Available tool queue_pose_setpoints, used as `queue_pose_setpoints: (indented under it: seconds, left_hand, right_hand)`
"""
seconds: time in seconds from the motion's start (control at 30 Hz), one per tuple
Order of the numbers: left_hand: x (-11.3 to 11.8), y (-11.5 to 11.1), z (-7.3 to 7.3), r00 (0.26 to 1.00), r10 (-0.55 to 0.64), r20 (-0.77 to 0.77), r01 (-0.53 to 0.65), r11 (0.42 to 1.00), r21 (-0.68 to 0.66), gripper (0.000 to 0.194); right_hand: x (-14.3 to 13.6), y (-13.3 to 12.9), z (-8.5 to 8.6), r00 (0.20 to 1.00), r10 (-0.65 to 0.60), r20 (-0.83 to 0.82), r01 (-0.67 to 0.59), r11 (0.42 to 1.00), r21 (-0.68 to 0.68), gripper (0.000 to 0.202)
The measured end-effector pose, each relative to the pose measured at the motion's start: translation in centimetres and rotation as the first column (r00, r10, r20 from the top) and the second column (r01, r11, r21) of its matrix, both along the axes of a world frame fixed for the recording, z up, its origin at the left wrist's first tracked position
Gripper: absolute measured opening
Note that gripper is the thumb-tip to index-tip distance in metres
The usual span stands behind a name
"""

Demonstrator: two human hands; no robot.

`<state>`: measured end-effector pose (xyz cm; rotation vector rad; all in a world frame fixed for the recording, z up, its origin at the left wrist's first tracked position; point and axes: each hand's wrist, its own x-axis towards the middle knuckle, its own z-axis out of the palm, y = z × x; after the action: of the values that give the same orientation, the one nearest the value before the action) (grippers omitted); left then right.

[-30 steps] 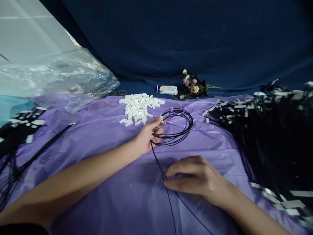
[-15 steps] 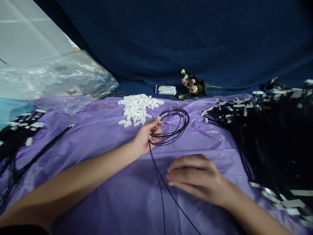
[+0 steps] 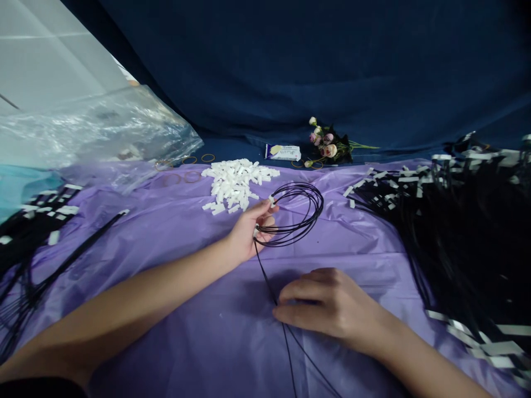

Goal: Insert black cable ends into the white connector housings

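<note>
My left hand point(image 3: 254, 229) is closed around a coiled bundle of thin black cable point(image 3: 319, 207). White end pieces show at its thumb and palm. The loops stick out to the right of the fingers. Two loose strands point(image 3: 264, 270) hang from the coil toward the near edge. Lower and to the right, my right hand point(image 3: 319, 307) is curled, palm down, with thumb and fingertips closing on these strands. The exact contact is partly hidden. Just beyond my left hand lies a heap of small white pieces point(image 3: 232, 182) on the purple sheet point(image 3: 186, 342).
Black cables with white ends are piled at the right point(image 3: 456, 237), and another bunch point(image 3: 20, 232) lies at the left. Clear plastic wrap point(image 3: 124, 127) covers the back left. A small wrapped packet point(image 3: 282, 152), artificial flowers point(image 3: 327, 146) and rubber bands point(image 3: 189, 160) lie along the back.
My right hand has moved slightly left and down to the hanging strands, its fingers more curled. The strands now come together at its fingertips. My left hand keeps its hold on the coil.
</note>
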<state>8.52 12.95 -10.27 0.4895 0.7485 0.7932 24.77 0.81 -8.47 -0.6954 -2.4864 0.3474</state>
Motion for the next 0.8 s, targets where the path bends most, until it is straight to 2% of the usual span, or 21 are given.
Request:
queue_pose_setpoints:
  seconds: [0.2, 0.63, 0.7, 0.8]
  left_hand:
    - [0.1, 0.1, 0.1, 1.000, -0.005, -0.018, 0.005, 1.000, -0.020, 0.024]
    - [-0.1, 0.1, -0.3, 0.999, -0.037, -0.017, 0.038, 0.999, 0.012, 0.025]
    - [-0.1, 0.1, -0.2, 0.999, -0.027, -0.034, 0.027, 1.000, 0.015, 0.024]
    - [0.0, 0.1, -0.2, 0.999, -0.007, -0.053, 0.008, 1.000, 0.009, 0.023]
  right_hand:
    - [-0.5, 0.0, -0.4, 0.999, -0.017, 0.033, 0.013, 0.994, 0.107, 0.013]
    - [0.7, 0.2, 1.4, 0.964, 0.015, -0.265, -0.015, 1.000, 0.001, 0.017]
    - [0.9, 0.1, 1.3, 0.946, -0.006, -0.325, -0.008, 0.999, -0.042, 0.017]
    - [1.4, 0.0, 1.1, 0.879, -0.112, -0.463, 0.008, 0.976, -0.220, 0.028]
